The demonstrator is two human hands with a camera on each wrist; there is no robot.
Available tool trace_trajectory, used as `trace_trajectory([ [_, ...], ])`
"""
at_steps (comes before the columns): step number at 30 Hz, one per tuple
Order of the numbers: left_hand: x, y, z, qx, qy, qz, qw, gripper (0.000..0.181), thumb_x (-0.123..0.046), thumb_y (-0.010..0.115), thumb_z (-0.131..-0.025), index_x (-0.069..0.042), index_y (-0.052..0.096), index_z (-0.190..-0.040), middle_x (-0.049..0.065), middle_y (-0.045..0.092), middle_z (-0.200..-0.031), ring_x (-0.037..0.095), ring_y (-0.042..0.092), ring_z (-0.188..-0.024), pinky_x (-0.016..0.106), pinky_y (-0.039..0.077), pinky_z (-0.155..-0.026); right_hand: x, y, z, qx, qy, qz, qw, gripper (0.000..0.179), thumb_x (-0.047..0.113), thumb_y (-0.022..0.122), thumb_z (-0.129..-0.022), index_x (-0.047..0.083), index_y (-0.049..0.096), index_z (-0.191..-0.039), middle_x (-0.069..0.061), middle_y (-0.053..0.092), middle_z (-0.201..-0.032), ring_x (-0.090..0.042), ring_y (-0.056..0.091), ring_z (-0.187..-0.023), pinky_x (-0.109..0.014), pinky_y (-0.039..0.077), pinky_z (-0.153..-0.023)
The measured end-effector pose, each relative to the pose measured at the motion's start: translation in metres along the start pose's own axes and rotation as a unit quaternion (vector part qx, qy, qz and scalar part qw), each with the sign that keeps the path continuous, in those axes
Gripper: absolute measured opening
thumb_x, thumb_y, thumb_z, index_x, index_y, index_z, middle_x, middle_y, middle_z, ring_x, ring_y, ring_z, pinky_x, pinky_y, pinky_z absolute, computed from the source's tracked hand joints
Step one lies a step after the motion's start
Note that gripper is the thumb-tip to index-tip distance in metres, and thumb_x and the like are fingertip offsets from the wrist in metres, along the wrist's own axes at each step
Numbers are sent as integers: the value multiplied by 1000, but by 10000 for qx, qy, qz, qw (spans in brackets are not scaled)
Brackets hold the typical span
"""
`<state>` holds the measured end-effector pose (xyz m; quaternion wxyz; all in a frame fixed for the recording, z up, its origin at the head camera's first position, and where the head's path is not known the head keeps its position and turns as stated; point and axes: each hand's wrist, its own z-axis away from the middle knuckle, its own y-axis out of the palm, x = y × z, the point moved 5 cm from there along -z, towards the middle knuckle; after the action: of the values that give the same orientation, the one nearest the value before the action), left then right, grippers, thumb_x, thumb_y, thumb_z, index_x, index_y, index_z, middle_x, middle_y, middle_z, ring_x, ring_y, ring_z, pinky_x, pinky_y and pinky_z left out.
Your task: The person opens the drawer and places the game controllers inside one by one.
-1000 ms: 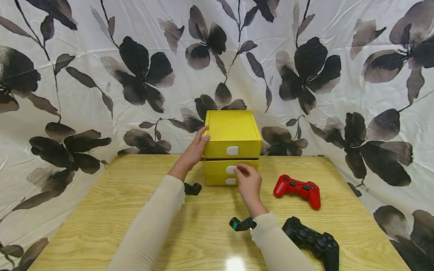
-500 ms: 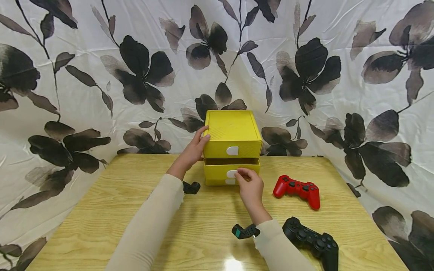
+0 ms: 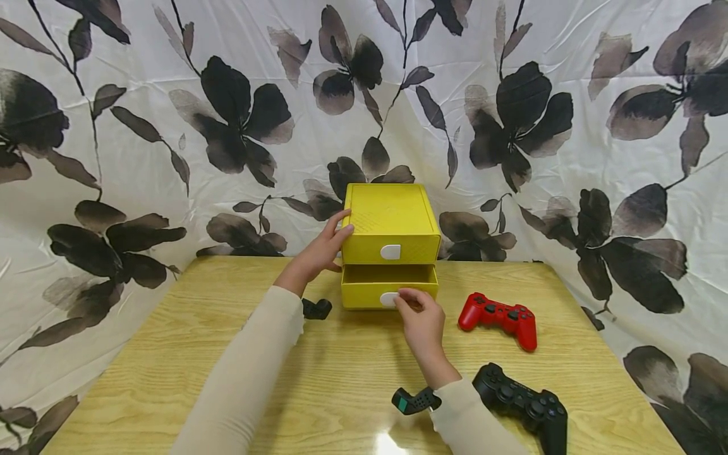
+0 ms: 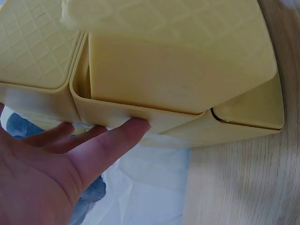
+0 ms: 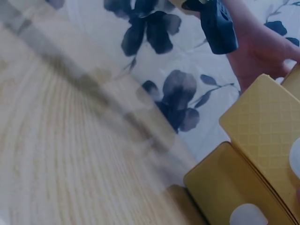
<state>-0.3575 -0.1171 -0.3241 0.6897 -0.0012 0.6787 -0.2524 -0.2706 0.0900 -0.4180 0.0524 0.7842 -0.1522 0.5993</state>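
Note:
A small yellow drawer cabinet (image 3: 392,208) stands at the back of the table in the head view. Its upper drawer, with a white tab handle (image 3: 390,252), is closed. The drawer below (image 3: 364,295) is pulled out, showing part of its inside. My right hand (image 3: 425,322) pinches that drawer's white tab (image 3: 388,299) between thumb and fingers. My left hand (image 3: 316,258) rests against the cabinet's left side, fingers extended. In the left wrist view, the left hand's thumb (image 4: 112,147) touches the cabinet wall, and another closed drawer (image 4: 253,105) shows beyond the pulled-out one.
To the right on the wooden table (image 3: 188,354) lie a red game controller (image 3: 499,321) and, nearer, a black game controller (image 3: 523,404). Floral cloth (image 3: 364,126) hangs behind the table. Black wrist devices (image 3: 416,400) stick out beside both forearms.
The drawer under the top one has slid toward me, widening from a thin gap and covering the lowest white tab. My right hand moved with it; the left stayed on the cabinet.

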Motion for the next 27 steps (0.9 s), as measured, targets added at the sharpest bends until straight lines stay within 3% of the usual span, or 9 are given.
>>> trace_trajectory([
  [10, -7, 2, 5, 100, -94, -12, 9999, 57, -56, 37, -91, -48, 7, -140, 2, 10, -152, 35, 30, -133, 57, 45, -87, 4, -6, 10, 93, 163, -232, 9996, 16, 19, 72, -78, 14, 70, -93, -3, 65, -95, -12, 61, -84, -18, 52, -70],
  [14, -6, 1, 4, 110, -140, 6, 9998, 57, -55, 37, -91, -48, 6, -139, 2, 10, -152, 35, 30, -133, 56, 46, -86, 17, -9, 17, 166, 251, -421, 9987, 17, 13, 72, -78, 7, 69, -93, -9, 64, -95, -15, 62, -84, -18, 52, -71],
  [19, -8, 1, 7, 180, -197, 11, 9996, 58, -57, 36, -91, -50, 5, -139, 1, 5, -153, 37, 27, -134, 57, 46, -85, 31, -13, 26, 158, 265, -191, 9993, 17, 11, 71, -78, 5, 69, -95, -8, 65, -97, -16, 62, -85, -15, 51, -71],
  [27, -11, 2, 9, 320, -189, 95, 9993, 59, -56, 36, -91, -50, 3, -139, 0, 0, -154, 40, 23, -135, 59, 46, -84, 10, -11, 26, 175, 229, -190, 9994, 17, 18, 73, -77, 13, 71, -93, -4, 66, -96, -14, 63, -86, -16, 51, -71],
])
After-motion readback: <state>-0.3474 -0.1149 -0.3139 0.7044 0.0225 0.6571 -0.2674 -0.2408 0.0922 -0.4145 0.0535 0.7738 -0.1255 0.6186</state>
